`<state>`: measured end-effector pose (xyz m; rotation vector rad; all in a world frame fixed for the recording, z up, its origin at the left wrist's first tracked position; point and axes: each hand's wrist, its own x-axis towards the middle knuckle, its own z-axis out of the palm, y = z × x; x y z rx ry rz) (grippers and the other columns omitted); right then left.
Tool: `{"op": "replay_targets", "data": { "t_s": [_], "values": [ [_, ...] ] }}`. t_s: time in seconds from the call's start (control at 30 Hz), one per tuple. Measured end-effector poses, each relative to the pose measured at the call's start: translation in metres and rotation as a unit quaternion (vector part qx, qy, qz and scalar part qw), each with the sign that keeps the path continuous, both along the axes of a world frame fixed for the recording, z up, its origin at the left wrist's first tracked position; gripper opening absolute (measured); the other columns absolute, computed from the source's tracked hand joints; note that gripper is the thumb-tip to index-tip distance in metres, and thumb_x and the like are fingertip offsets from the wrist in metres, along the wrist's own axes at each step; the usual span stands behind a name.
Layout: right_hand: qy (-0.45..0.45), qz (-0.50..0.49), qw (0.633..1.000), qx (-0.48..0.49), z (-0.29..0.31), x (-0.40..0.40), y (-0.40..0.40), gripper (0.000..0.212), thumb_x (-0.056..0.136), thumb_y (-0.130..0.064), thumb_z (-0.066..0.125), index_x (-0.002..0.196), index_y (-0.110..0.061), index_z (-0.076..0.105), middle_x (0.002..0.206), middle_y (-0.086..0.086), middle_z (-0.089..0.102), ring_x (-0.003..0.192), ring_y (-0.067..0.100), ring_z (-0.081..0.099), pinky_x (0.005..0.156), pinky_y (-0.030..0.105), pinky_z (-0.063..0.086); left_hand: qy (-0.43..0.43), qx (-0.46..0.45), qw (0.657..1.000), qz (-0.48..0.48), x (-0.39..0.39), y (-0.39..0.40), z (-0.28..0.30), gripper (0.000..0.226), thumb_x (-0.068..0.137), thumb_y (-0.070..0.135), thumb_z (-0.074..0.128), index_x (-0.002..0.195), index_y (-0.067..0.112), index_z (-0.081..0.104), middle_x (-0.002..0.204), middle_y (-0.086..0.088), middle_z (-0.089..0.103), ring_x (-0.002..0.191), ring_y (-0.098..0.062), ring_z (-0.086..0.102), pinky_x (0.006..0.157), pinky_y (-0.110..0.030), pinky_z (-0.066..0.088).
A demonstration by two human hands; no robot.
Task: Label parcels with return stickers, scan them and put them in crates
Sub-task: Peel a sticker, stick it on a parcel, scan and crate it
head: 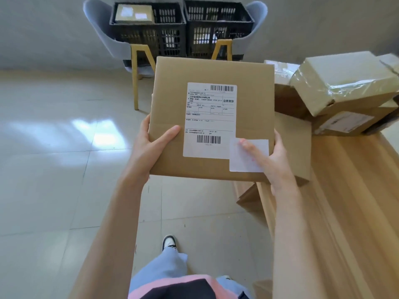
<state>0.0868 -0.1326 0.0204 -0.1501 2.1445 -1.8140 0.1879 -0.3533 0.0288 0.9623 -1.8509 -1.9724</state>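
Parcel (207, 117) sits in both grips: left hand (151, 143) clasps its edge, right hand (269, 160) thumbs down the sticker (248, 156); crates (183, 29) beyond

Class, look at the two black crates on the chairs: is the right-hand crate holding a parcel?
No: only the left crate shows a parcel inside, while the right crate looks empty.

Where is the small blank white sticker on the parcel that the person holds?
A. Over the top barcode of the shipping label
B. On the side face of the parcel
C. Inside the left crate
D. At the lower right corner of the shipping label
D: the blank sticker overlaps the lower right corner of the shipping label, under the right hand thumb.
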Motion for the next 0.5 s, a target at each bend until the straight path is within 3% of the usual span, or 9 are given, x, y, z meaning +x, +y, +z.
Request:
{"op": "replay_targets", "data": {
  "t_s": [0.23,0.4,0.5],
  "values": [
    [-0.002,0.008,1.000,-0.018,0.003,-0.033,-0.111,0.064,0.077,-0.024,0.078,0.132,-0.030,0.045,0.109,-0.012,0.069,0.098,0.003,0.067,0.095,0.032,0.052,0.000,-0.007,1.000,0.017,-0.028,-0.108,0.003,0.066,0.081,0.038,0.074,0.138,0.035,0.041,0.114,0.015,0.067,0.095,-0.001,0.067,0.070,-0.020,0.053],
    [-0.005,0.032,0.999,-0.007,-0.001,-0.063,-0.166,0.059,0.076,-0.029,0.080,0.123,-0.042,0.047,0.108,-0.018,0.069,0.101,0.001,0.065,0.096,0.033,0.051,-0.008,0.003,1.000,0.029,-0.052,-0.163,0.000,0.064,0.080,0.039,0.074,0.135,0.037,0.043,0.112,0.015,0.068,0.094,-0.003,0.068,0.072,-0.024,0.054],
    [-0.002,0.031,0.999,0.004,-0.003,-0.089,-0.188,0.068,0.071,-0.035,0.083,0.128,-0.036,0.047,0.111,-0.015,0.069,0.104,0.006,0.065,0.097,0.041,0.051,-0.011,0.010,0.999,0.032,-0.075,-0.186,-0.005,0.064,0.080,0.040,0.074,0.136,0.038,0.043,0.112,0.015,0.068,0.095,-0.003,0.068,0.074,-0.025,0.054]
  ]
}}
